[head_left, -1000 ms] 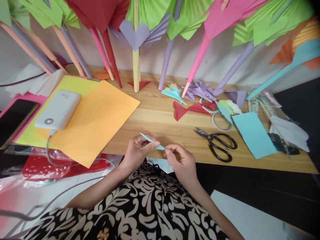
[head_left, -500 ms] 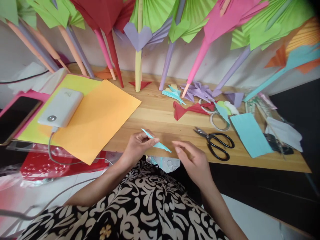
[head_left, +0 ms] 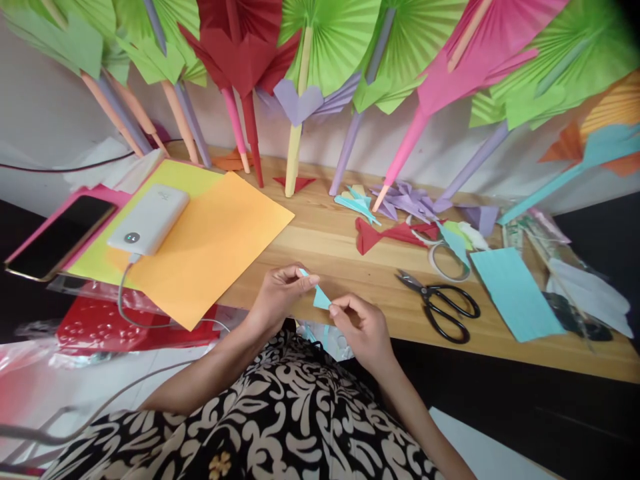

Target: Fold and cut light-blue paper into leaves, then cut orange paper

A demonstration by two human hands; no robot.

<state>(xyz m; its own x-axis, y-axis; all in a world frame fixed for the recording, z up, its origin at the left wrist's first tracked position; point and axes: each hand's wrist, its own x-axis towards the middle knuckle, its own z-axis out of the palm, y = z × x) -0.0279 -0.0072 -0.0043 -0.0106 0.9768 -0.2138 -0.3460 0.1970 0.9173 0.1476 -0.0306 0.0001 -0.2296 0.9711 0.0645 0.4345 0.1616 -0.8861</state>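
A small light-blue paper piece (head_left: 321, 298) is held between both hands above the front edge of the wooden table (head_left: 350, 267). My left hand (head_left: 281, 293) pinches its upper left end between thumb and fingers. At its lower right end, my right hand (head_left: 361, 325) grips it with thumb and forefinger. Black-handled scissors (head_left: 440, 303) lie to the right of my hands, blades toward the upper left. Beyond them rests a light-blue paper rectangle (head_left: 517, 293). Parts of the small piece are hidden by my fingers.
Orange paper (head_left: 225, 247), a white power bank (head_left: 149, 220) with a cable and a phone (head_left: 63, 237) lie at left. Paper fans on rolled sticks lean against the wall. A tape roll (head_left: 450, 261), red paper (head_left: 390, 233) and purple pieces (head_left: 407, 200) lie at right.
My right hand has moved left and closed on the free end of the light-blue piece, which now shows less of its length. The camera view has shifted slightly.
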